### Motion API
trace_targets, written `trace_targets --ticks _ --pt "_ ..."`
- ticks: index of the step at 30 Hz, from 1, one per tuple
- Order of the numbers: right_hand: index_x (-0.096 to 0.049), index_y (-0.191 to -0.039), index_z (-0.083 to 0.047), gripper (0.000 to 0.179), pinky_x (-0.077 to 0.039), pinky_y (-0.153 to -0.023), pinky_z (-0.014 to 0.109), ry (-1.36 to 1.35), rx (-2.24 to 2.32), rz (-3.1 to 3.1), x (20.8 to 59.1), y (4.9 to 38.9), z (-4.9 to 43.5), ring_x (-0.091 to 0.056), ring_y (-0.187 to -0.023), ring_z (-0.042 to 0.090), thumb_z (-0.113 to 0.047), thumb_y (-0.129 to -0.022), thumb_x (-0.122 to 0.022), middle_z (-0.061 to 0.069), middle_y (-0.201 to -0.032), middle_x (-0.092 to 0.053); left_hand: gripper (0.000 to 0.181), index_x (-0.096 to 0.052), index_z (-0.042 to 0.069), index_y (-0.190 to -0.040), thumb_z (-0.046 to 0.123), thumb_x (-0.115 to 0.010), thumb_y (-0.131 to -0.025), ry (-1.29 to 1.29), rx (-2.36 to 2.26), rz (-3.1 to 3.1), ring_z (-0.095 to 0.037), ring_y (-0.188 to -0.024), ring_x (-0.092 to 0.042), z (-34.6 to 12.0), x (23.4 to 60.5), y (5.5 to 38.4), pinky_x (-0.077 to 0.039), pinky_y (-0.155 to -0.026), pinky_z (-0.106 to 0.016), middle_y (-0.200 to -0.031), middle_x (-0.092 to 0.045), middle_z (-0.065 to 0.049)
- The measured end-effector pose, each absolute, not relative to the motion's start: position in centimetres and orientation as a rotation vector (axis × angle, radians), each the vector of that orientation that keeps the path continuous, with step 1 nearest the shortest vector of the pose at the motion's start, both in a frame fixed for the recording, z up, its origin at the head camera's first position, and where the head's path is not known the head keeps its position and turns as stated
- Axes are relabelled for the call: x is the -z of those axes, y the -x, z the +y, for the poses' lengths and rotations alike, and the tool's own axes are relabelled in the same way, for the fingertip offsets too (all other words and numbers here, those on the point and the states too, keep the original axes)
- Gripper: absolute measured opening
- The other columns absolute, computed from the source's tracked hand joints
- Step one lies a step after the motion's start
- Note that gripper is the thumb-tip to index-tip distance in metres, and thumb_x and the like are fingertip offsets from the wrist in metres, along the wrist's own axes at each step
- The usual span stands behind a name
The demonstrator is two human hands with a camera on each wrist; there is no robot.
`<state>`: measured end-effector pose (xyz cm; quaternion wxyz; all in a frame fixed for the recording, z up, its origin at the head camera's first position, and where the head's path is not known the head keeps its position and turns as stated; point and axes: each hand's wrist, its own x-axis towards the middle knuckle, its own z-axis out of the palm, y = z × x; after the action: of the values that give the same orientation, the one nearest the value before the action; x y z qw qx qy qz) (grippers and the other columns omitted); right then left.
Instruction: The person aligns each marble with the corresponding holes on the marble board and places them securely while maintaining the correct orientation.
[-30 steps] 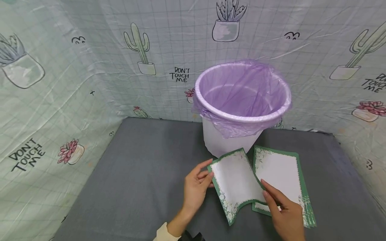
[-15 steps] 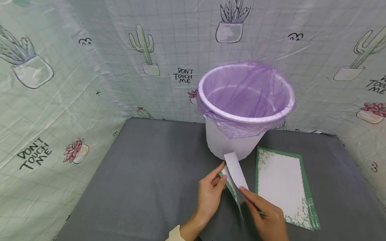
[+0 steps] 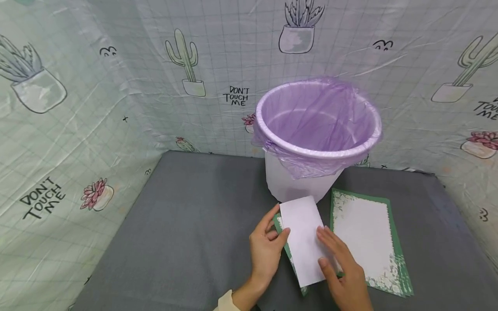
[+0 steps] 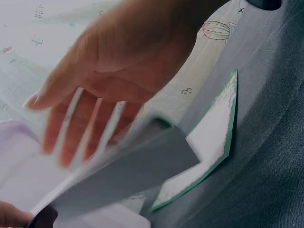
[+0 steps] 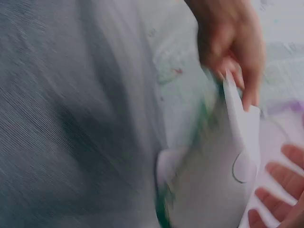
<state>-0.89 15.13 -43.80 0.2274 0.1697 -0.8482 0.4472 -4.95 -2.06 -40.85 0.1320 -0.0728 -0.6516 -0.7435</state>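
Observation:
In the head view, a green-bordered sheet of stationery paper is folded over lengthwise, its plain white back facing up. A strip of the floral border shows along its left edge. My left hand pinches that left edge between thumb and fingers; the right wrist view also shows this hand gripping the paper's end. My right hand lies at the folded right side with fingers extended. Its fingers are spread and straight in the left wrist view, where the hand is blurred. Right of it lies a stack of matching sheets.
Just behind the hands stands a white bin lined with a purple plastic bag. A grey cloth covers the table. Cactus-printed fabric hangs at the back and sides.
The sheet, earlier bowed with its bordered face up, has been turned over on itself from the right and now lies folded flatter. My right hand's pinch has loosened into extended fingers.

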Motion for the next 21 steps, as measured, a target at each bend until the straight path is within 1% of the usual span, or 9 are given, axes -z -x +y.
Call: trace_targets --ticks 2,3,4,6,8,11,13,17,21 --pt "-0.038 -0.135 -0.016 0.063 -0.027 -0.096 0.014 -0.277 -1.318 -2.444 43.4 1.1 15.6 -0.037 -0.122 0.019 -0.008 -0.08 -0.067 0.003 -0.135 -0.04 0.056 -0.048 0.006 -0.127 -0.009 -0.065 -0.075 0.24 2.197 -1.867 -0.003 -0.041 -0.036 -2.2 40.8 5.0 -0.032 -0.037 -0.017 -0.084 -0.06 -0.02" --pt "-0.031 -0.138 -0.022 0.069 -0.029 -0.093 0.013 -0.169 -1.354 -2.512 43.2 1.1 15.8 -0.038 -0.121 0.016 -0.013 -0.08 -0.067 0.0 -0.136 -0.038 0.059 -0.047 0.008 -0.128 -0.009 -0.066 -0.075 0.25 2.211 -1.864 -0.004 -0.041 -0.034 -2.3 40.7 5.0 -0.032 -0.037 -0.017 -0.083 -0.059 -0.02" --pt "-0.025 -0.14 -0.028 0.074 -0.031 -0.091 0.013 -0.07 -1.404 -2.565 43.1 1.2 15.9 -0.04 -0.118 0.014 -0.018 -0.08 -0.068 -0.002 -0.135 -0.037 0.061 -0.047 0.01 -0.128 -0.008 -0.066 -0.074 0.249 2.226 -1.866 -0.005 -0.041 -0.029 -2.3 40.6 5.0 -0.028 -0.037 -0.017 -0.08 -0.059 -0.02" --pt "-0.016 -0.14 -0.034 0.083 -0.041 -0.082 0.016 0.078 -1.562 -2.62 43.1 1.3 16.0 -0.048 -0.11 0.013 -0.025 -0.078 -0.07 0.0 -0.131 -0.04 0.062 -0.047 0.013 -0.128 -0.008 -0.068 -0.073 0.244 2.258 -1.864 -0.005 -0.043 -0.032 -2.3 40.4 4.9 -0.029 -0.039 -0.017 -0.076 -0.056 -0.02" --pt "-0.013 -0.141 -0.032 0.086 -0.048 -0.069 0.021 0.174 -1.688 -2.615 43.3 1.3 15.9 -0.057 -0.096 0.015 -0.028 -0.077 -0.07 0.007 -0.123 -0.047 0.062 -0.048 0.013 -0.127 -0.006 -0.069 -0.072 0.229 2.279 -1.87 -0.007 -0.045 -0.037 -2.4 40.3 4.9 -0.032 -0.041 -0.017 -0.074 -0.056 -0.019" --pt "-0.019 -0.14 -0.022 0.079 -0.051 -0.057 0.028 0.248 -1.734 -2.581 43.5 1.0 15.9 -0.062 -0.08 0.017 -0.03 -0.079 -0.068 0.014 -0.109 -0.055 0.061 -0.048 0.015 -0.127 -0.002 -0.071 -0.073 0.194 2.286 -1.911 -0.011 -0.051 -0.046 -2.5 40.3 4.9 -0.039 -0.047 -0.018 -0.074 -0.056 -0.019" --pt "-0.025 -0.138 -0.016 0.072 -0.05 -0.056 0.028 0.25 -1.67 -2.593 43.7 1.0 16.1 -0.062 -0.077 0.016 -0.032 -0.081 -0.065 0.014 -0.105 -0.056 0.06 -0.047 0.014 -0.127 0.0 -0.071 -0.074 0.176 2.299 -1.942 -0.016 -0.055 -0.05 -2.7 40.3 5.0 -0.042 -0.05 -0.021 -0.078 -0.057 -0.02" --pt "-0.031 -0.134 -0.011 0.057 -0.05 -0.057 0.028 0.158 -1.602 -2.615 43.8 0.9 16.7 -0.061 -0.079 0.018 -0.029 -0.086 -0.058 0.012 -0.107 -0.054 0.064 -0.041 0.014 -0.13 0.003 -0.071 -0.074 0.17 2.317 -2.087 -0.023 -0.065 -0.056 -3.2 40.4 5.3 -0.046 -0.056 -0.023 -0.091 -0.057 -0.02" --pt "-0.029 -0.135 -0.009 0.052 -0.049 -0.057 0.029 0.067 -1.617 -2.628 43.7 0.6 17.1 -0.059 -0.082 0.017 -0.023 -0.091 -0.052 0.014 -0.11 -0.052 0.075 -0.032 0.016 -0.135 0.006 -0.073 -0.073 0.214 2.367 -2.269 -0.016 -0.058 -0.051 -3.5 40.5 5.3 -0.043 -0.051 -0.02 -0.094 -0.056 -0.014"
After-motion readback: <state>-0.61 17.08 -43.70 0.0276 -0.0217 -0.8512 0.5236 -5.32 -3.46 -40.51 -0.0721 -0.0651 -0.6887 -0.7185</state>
